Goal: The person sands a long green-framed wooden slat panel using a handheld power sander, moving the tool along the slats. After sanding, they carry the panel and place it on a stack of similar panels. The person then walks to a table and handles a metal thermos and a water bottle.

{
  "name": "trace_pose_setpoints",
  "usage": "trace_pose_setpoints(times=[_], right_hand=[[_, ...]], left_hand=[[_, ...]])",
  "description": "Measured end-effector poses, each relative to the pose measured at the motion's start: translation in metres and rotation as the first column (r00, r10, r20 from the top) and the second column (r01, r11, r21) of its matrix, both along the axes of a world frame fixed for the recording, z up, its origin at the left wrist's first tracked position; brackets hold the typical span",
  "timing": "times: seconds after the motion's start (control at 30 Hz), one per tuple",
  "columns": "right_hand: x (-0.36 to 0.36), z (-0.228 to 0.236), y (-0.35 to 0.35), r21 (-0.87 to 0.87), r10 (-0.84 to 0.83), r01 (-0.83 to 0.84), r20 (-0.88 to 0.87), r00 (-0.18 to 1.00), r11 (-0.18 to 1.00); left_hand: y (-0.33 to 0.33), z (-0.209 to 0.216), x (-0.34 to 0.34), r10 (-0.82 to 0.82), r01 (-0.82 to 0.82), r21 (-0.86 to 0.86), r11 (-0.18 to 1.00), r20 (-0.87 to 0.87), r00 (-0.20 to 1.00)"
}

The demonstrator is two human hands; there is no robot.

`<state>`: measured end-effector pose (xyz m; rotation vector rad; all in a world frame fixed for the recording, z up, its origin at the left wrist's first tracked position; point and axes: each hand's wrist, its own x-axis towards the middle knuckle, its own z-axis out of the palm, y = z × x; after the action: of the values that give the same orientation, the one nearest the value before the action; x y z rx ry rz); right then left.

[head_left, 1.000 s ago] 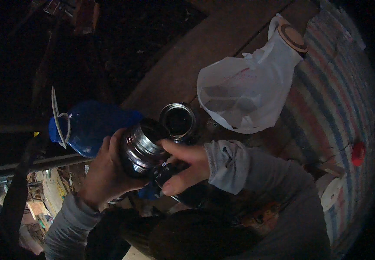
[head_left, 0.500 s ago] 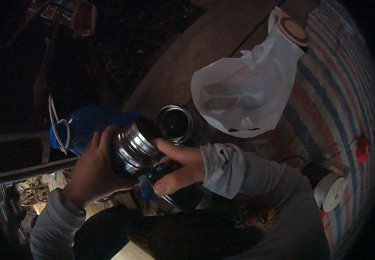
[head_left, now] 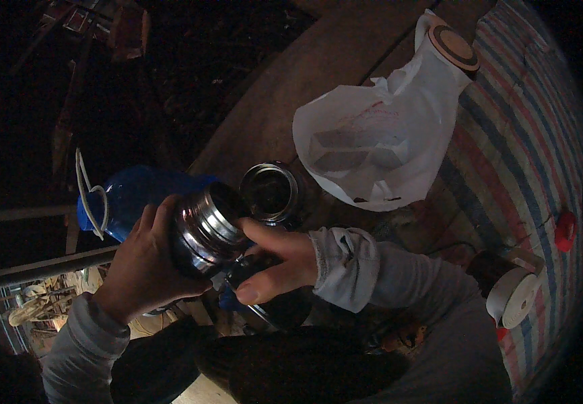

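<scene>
A shiny metal flask (head_left: 207,229) with a wide neck is tilted, its open mouth pointing up and to the right. My left hand (head_left: 147,262) wraps round its body from the left. The index finger of my right hand (head_left: 281,259) touches the flask's rim, while the thumb curls below around a dark, glossy piece that I cannot make out. Just beyond my hands, an open metal container (head_left: 297,192) stands with a dark inside. A blue jug (head_left: 147,195) with a white cord handle lies behind my left hand. Below my right hand, a dark round shape with a thin bright rim is partly hidden.
A white plastic bag (head_left: 433,135) with box-like shapes inside sits on the brown boards, a round brown disc (head_left: 453,48) at its top. Striped sheeting (head_left: 500,168) covers the right side, with a white roll (head_left: 512,299) and a red object (head_left: 565,232). Metal bars (head_left: 42,269) run at left.
My hands and the flask keep almost the same pose, shifted very slightly to the left. The view has moved a little; nothing has been let go.
</scene>
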<state>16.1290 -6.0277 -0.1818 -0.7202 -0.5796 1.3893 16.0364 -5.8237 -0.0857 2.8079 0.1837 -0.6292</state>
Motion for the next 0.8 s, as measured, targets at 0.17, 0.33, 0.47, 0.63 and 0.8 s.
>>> trace_pose_setpoints(times=[0.17,0.33,0.47,0.63,0.8], right_hand=[[-0.001,-0.005,-0.002,-0.004,0.011,-0.011,0.017,1.000,1.000],[-0.005,-0.011,-0.001,0.024,-0.016,0.014,0.069,0.997,1.000],[-0.009,-0.015,0.003,0.042,-0.027,0.025,0.056,0.998,0.999],[-0.012,-0.011,0.009,0.048,-0.021,0.020,0.022,1.000,0.999],[-0.015,-0.013,0.012,0.033,-0.013,0.012,0.027,1.000,0.999]], left_hand=[[-0.001,0.000,0.000,-0.009,0.009,-0.004,1.000,-0.005,1.000],[-0.001,0.002,0.000,-0.027,0.027,0.012,1.000,-0.009,1.000],[0.002,0.006,0.000,-0.033,0.034,0.027,0.999,-0.027,0.999],[0.007,0.010,-0.002,-0.048,0.049,0.032,0.998,-0.026,0.999],[0.009,0.010,-0.003,-0.025,0.026,0.022,0.999,-0.030,0.999]])
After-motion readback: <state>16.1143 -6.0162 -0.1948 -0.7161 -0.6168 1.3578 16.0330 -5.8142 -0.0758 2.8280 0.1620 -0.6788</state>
